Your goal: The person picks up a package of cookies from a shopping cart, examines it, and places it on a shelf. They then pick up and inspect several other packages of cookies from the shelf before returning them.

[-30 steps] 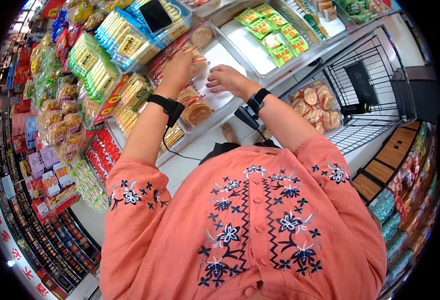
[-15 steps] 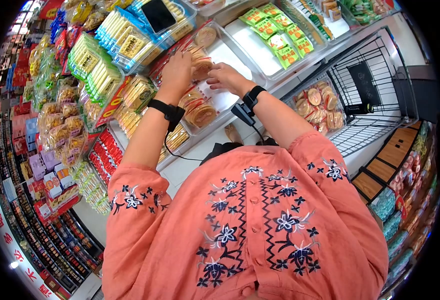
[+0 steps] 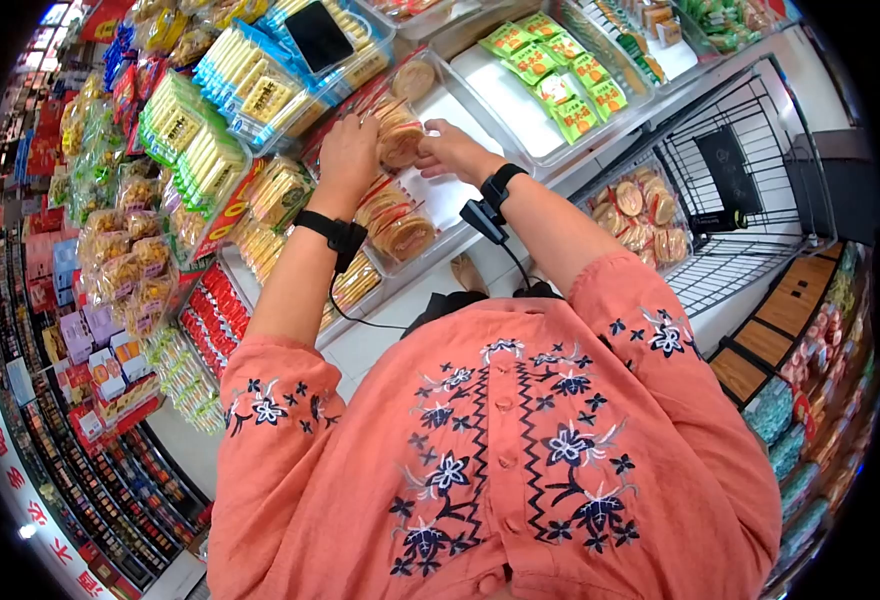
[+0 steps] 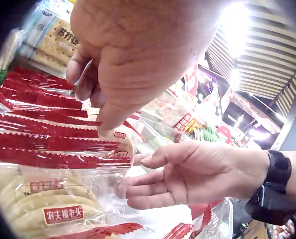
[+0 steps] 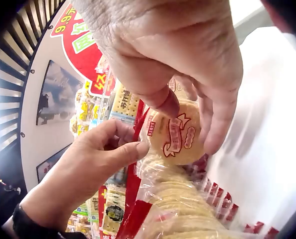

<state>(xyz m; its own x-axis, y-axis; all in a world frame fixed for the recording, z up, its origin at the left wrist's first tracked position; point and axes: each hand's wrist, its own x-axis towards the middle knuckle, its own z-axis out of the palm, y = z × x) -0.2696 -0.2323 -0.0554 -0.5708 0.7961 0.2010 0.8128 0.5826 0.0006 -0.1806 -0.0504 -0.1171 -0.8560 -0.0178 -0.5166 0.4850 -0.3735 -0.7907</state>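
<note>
A clear bin [image 3: 452, 103] on the shelf holds rows of round rice-cracker packets with red serrated edges [image 4: 43, 144]. My left hand [image 3: 350, 150] reaches into the bin from the left, and its thumb and fingers [image 5: 123, 149] pinch the red tops of the standing packets. My right hand [image 3: 450, 150] meets it from the right. Its thumb [image 5: 163, 99] and fingers pinch one round cracker packet [image 5: 178, 137] at the end of the row [image 3: 400, 140]. In the left wrist view the right hand [image 4: 188, 174] lies just below the left hand [image 4: 138, 59].
Green snack packets [image 3: 550, 70] lie in the bin to the right. A black wire cart [image 3: 740, 170] at the right holds more cracker packets [image 3: 640, 215]. Yellow biscuit packs [image 3: 200, 150] and lower shelves [image 3: 90, 370] fill the left. A black phone-like item [image 3: 317, 35] rests on the top packs.
My right hand has moved left and up, from hovering over the bin to the cracker packet beside my left hand. The left hand has stayed on the row of packets.
</note>
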